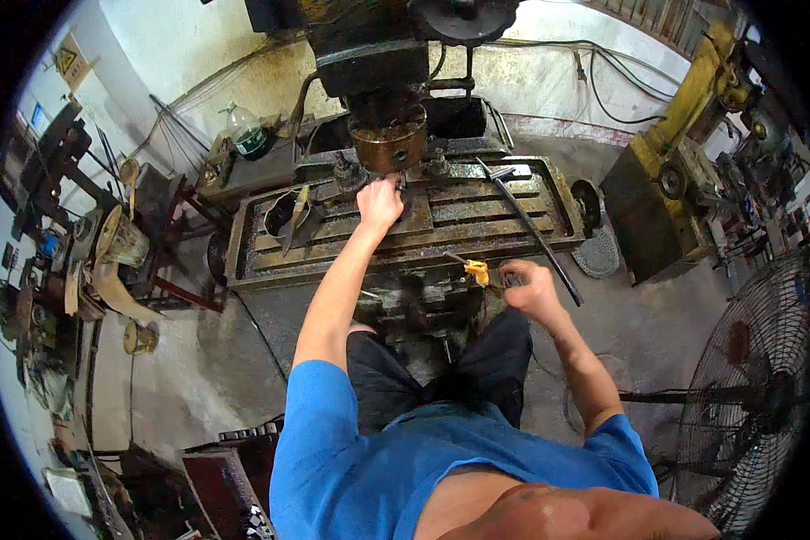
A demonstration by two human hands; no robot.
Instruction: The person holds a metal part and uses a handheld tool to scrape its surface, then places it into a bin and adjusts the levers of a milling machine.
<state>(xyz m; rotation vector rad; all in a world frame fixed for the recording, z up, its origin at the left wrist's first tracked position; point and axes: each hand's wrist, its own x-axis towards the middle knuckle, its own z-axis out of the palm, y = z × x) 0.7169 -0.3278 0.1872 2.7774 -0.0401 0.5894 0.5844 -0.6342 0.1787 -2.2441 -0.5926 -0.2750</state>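
Observation:
My left hand [381, 203] reaches to the machine table, its fingers curled just below the round metal head [389, 144] of the milling machine. Whatever those fingers grip is hidden. To the right, in front of the table's near edge, my right hand [533, 293] is bent inward with its fingers curled. Beside its fingertips a bright yellow piece [477, 271] sits on a thin rod; whether the hand holds this rod cannot be made out. Across the right side of the slotted machine table [477, 240] lies a long dark bar [529, 225] with a crosspiece, its end overhanging the near edge.
A cut-open container [290, 216] stands on the table's left part. Dark clamp parts [348, 171] flank the head. At right are a large caged fan [756, 387] and a yellowish machine [648, 193]. A clear bottle [245, 130] stands behind at left.

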